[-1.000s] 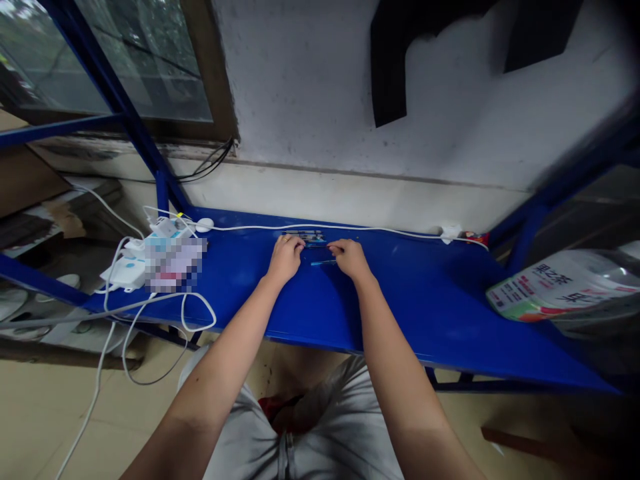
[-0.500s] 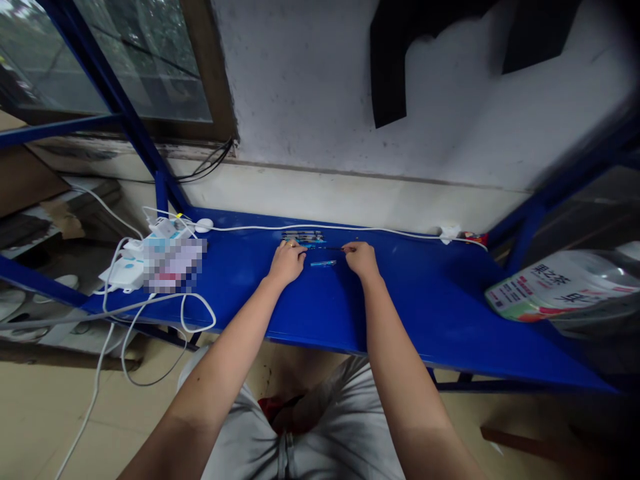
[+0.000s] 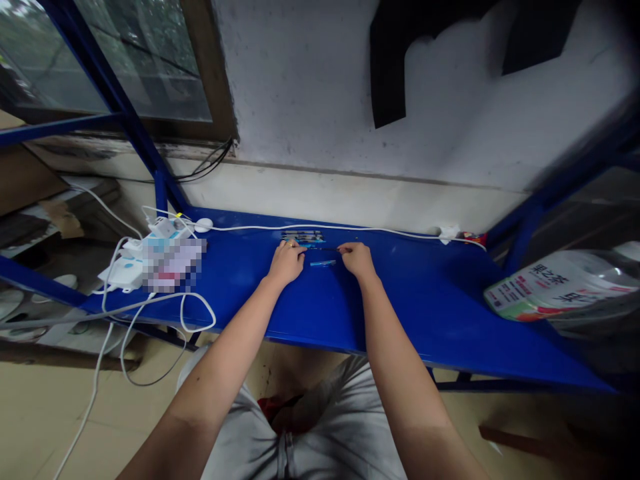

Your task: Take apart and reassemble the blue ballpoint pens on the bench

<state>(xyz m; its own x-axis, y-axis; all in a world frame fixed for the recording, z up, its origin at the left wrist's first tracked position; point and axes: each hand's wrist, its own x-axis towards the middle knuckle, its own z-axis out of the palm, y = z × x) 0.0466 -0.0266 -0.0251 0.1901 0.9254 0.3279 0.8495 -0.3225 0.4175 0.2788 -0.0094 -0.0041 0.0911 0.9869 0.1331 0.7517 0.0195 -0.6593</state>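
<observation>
The thin dark pen-like stick [image 3: 327, 249] lies between the two hands, just over the blue desk [image 3: 320, 310]. Its long way runs from left to right, almost in line with the back edge. The right hand [image 3: 359, 259] has its end of the stick in a small pinch, with the fingers closed. The left hand [image 3: 287, 262] has its fingertips at the other end, where there is a bit of blue. I cannot tell if those fingers grip it or just press on it. Both hands are very near the stick, one at each end.

A short, shiny, see-through blue tube [image 3: 323, 263] lies flat on the desk, on the person's side of the stick. It points left to right too, and its right end is closer to the right hand. A small bunch of slim black and blue pens [image 3: 303, 235] lies side by side just past the left hand, toward the wall. The stick looks straight and skinny, but its tip is too small to see well.
</observation>
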